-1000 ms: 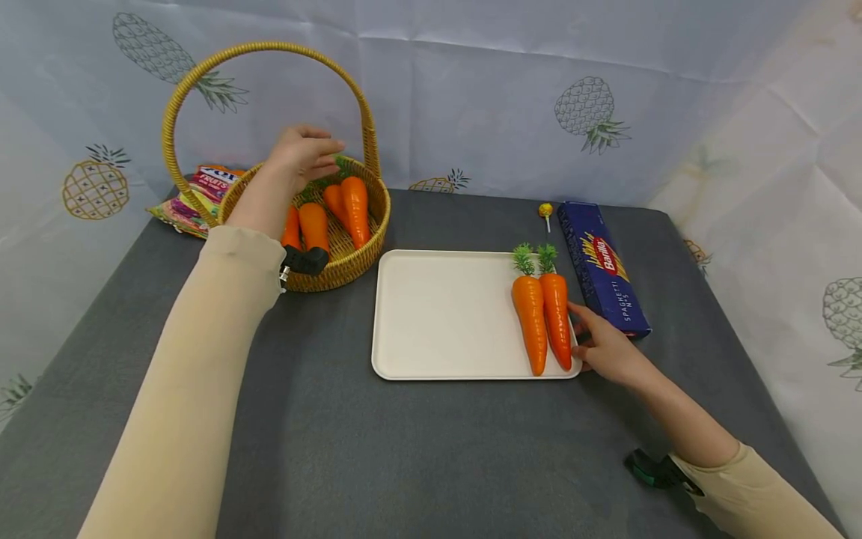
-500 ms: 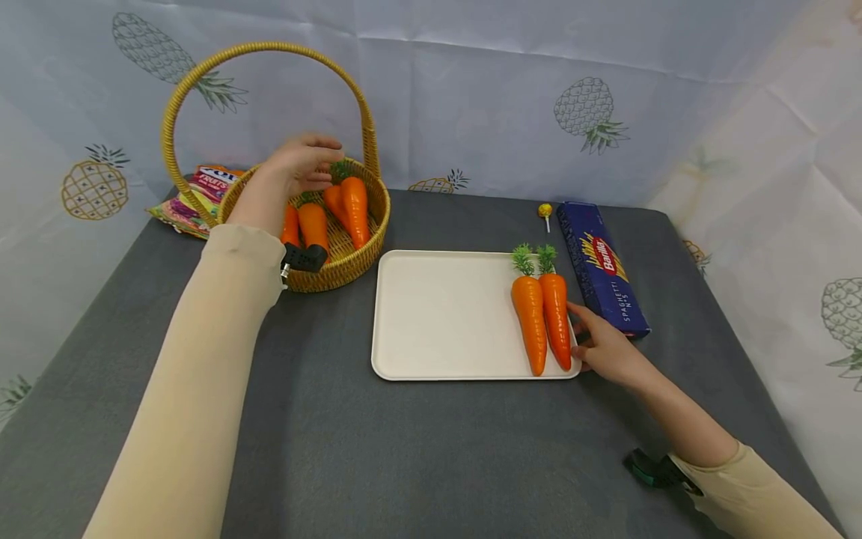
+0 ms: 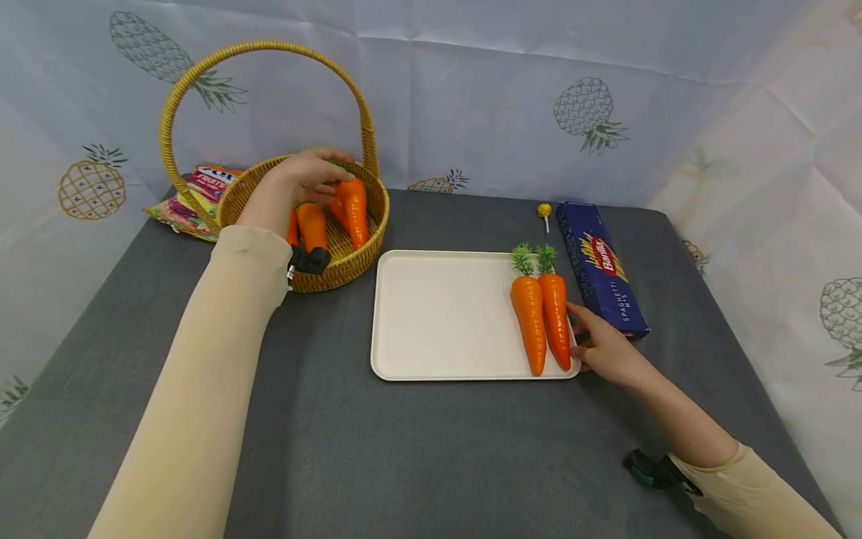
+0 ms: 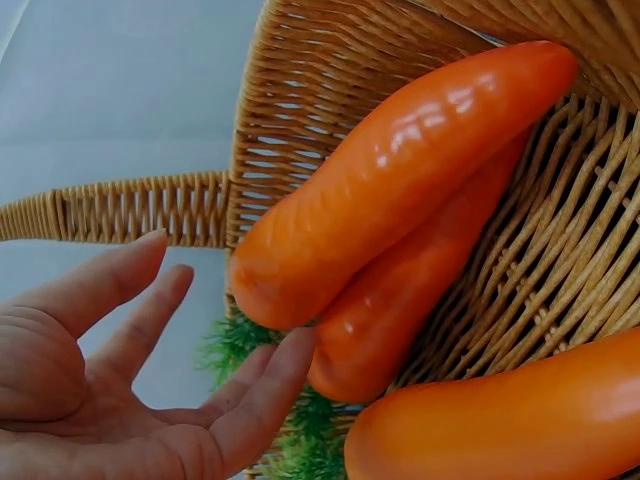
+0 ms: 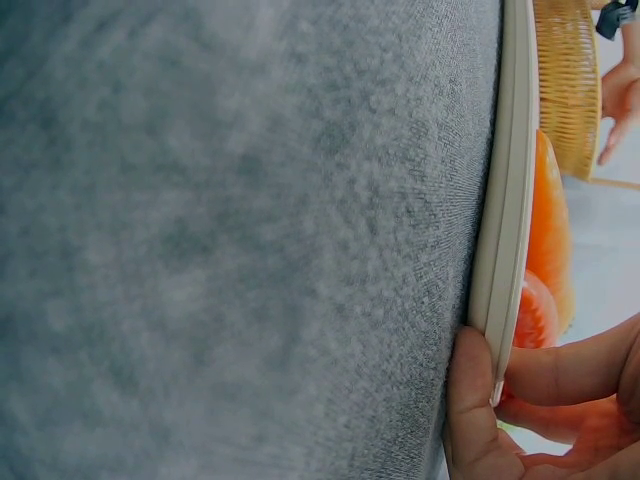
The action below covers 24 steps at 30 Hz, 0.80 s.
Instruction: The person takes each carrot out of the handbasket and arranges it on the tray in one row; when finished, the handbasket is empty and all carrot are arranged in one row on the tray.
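Observation:
My left hand [image 3: 306, 176] reaches over the wicker basket [image 3: 340, 269], fingers spread and slightly bent, with nothing in them. In the left wrist view its fingertips [image 4: 298, 350] are beside the top end of an orange carrot [image 4: 390, 180] with green leaves; whether they touch is hard to tell. A second carrot [image 4: 375, 330] lies against that one, and another carrot [image 4: 520, 410] sits lower in the basket. My right hand [image 3: 609, 348] pinches the right rim of the cream tray [image 3: 444, 314]. On the tray's right side two carrots [image 3: 528, 318] lie side by side, leaves away from me.
The basket's tall handle [image 3: 266, 46] arches above my left hand. Behind the basket's left side lies a colourful candy bag [image 3: 202, 191]. A blue spaghetti box [image 3: 601, 269] and a yellow lollipop [image 3: 544, 210] are at the back right of the grey table [image 3: 431, 457].
My left hand has come down and slightly to the right, closer to the carrot tops in the basket. The right hand, the tray and its two carrots stay where they were.

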Available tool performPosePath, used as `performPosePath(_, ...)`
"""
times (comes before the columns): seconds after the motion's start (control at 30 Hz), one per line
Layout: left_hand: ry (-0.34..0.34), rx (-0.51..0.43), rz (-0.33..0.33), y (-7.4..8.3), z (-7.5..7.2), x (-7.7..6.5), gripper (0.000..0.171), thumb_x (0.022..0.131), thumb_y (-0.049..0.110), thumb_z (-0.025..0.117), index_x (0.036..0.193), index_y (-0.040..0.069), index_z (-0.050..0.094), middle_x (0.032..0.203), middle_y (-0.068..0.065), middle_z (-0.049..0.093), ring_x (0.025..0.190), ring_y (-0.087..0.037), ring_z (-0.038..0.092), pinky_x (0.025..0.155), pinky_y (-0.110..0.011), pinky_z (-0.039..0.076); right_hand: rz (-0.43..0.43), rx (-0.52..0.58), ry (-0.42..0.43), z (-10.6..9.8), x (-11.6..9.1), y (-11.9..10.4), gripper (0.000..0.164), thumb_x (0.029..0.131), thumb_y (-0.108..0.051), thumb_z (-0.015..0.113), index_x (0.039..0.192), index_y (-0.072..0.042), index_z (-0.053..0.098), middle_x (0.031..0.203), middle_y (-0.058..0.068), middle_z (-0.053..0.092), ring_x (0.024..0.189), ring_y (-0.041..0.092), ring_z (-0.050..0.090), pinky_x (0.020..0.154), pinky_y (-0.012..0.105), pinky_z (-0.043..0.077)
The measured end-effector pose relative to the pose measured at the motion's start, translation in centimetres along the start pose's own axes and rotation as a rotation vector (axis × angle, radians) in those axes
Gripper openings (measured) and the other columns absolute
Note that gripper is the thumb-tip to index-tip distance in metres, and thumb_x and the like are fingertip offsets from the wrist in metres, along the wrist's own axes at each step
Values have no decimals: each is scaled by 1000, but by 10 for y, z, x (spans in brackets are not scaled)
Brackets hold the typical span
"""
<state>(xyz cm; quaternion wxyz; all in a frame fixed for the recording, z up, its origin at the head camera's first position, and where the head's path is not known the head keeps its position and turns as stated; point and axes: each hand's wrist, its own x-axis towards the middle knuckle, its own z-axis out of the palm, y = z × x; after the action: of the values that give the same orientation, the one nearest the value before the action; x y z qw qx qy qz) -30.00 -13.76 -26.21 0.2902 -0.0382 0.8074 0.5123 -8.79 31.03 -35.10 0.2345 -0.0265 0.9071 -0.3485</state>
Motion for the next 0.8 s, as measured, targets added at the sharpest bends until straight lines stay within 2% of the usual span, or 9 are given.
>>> performPosePath(0.1,-2,27,2,0,1,1,62,103,26,50,158,30,23,169,-1,7,148,-27,29,121,-37,35,2,0,-2,0,0,0,80,90,3,56,156,4,12,129,33,49,88,22,61,70,33,63)
performPosePath(0.3,-6,89,-1,-2,1,4,62,103,28,50,158,26,24,166,-4,17,127,-22,43,118,-36,39,-5,0,0,0,0,1,79,90,2,56,156,4,12,129,34,48,87,21,62,70,33,63)
performPosePath(0.5,-27,118,-7,-4,0,8,62,103,26,50,159,22,24,164,-7,24,123,-19,51,115,-32,43,-3,-8,3,0,0,1,79,90,2,57,156,4,12,129,33,48,86,21,61,69,33,63)
performPosePath(0.63,-25,148,-12,-5,0,11,63,103,25,50,159,22,22,164,-9,24,119,-16,52,113,-31,45,-6,-11,4,0,0,0,79,90,2,56,156,4,13,127,32,50,84,20,61,68,31,62)
performPosePath(0.8,-22,199,-9,-4,3,12,64,103,23,50,159,21,20,164,-11,23,119,-17,50,114,-35,44,-4,-12,6,0,0,-1,79,91,2,56,156,4,13,126,32,50,83,20,61,68,31,62)
